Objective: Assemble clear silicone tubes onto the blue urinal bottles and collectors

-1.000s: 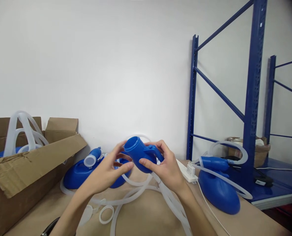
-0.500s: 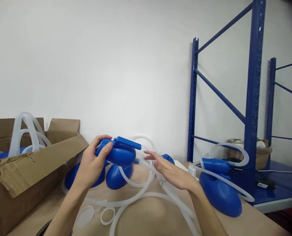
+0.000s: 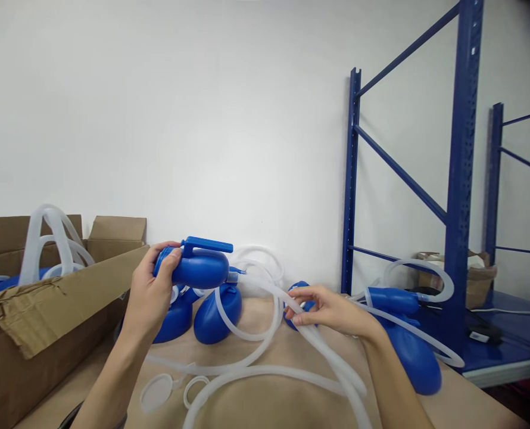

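My left hand [image 3: 155, 271] grips a blue handled plastic bottle [image 3: 202, 268] by its collar end, holding it sideways above the table with the handle on top. A translucent hose [image 3: 265, 285] runs from the bottle's right end. Thumb and fingers of my right hand [image 3: 321, 307] close around that hose, a short way from the bottle. Behind and below sit more blue bottles [image 3: 218, 316] with hoses of their own. On the table in front lie a white round cap [image 3: 156, 392] and a white ring [image 3: 196, 391].
At the left stands an open cardboard box [image 3: 64, 322] with blue bottles and hoses in it. Another blue bottle [image 3: 414, 357] with a looped hose lies at the right, beside a blue metal shelf frame [image 3: 459, 179]. Loose hose crosses the table [image 3: 265, 405].
The bottle has moved left and slightly up in my left hand. My right hand, open beside the hose before, has closed on it, and the hose is now straighter.
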Demonstrator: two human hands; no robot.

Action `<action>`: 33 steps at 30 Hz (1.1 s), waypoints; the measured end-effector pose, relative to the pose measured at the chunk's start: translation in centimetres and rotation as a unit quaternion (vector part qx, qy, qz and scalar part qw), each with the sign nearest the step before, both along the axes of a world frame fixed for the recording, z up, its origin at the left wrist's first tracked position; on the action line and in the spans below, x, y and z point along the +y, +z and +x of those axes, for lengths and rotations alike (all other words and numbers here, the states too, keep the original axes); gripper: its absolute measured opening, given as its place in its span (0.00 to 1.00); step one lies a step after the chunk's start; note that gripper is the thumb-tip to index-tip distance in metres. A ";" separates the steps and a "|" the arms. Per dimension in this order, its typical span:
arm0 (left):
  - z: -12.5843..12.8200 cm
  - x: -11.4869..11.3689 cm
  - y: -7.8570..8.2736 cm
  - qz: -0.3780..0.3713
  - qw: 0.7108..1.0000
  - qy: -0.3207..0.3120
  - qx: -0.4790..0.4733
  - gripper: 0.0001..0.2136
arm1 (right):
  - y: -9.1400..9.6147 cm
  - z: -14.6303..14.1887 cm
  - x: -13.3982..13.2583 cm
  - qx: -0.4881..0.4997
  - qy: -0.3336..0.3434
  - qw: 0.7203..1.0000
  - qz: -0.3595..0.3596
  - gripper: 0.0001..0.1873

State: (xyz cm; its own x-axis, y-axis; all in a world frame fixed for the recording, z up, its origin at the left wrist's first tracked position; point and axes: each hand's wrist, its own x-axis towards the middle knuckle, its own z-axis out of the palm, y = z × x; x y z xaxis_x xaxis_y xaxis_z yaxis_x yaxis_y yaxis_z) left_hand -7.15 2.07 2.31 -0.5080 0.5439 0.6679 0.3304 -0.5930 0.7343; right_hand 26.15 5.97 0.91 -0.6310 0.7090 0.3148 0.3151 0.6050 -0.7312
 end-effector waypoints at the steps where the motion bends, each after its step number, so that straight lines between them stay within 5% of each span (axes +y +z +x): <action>1: 0.0 0.0 0.0 -0.004 1.000 -0.013 -0.008 0.22 | -0.1 0.0 0.1 0.013 -0.016 1.000 0.010 0.17; 7: -0.4 0.1 0.1 -0.012 0.999 -0.043 -0.024 0.19 | -0.4 -1.1 0.3 -0.006 -0.106 0.991 0.081 0.22; 18: -0.6 0.2 0.6 -0.026 0.981 -0.122 -0.149 0.15 | -0.9 -1.7 1.4 0.022 -0.077 0.997 0.003 0.36; 25: -0.9 0.2 0.1 0.013 0.980 -0.158 -0.120 0.11 | -0.9 -2.8 1.2 0.025 -0.072 0.993 0.091 0.25; 33: -1.8 -0.5 0.5 0.072 0.976 -0.180 -0.095 0.10 | -0.9 -1.5 0.4 -0.052 -0.030 0.993 0.098 0.33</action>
State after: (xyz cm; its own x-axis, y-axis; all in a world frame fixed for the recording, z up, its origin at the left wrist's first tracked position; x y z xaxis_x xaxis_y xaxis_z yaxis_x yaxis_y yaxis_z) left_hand -9.00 1.57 2.76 -0.4232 0.6182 0.6624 -0.0532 -0.7468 0.6629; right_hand 24.69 6.40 0.02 -0.6257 0.6781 0.3857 0.4221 0.7101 -0.5636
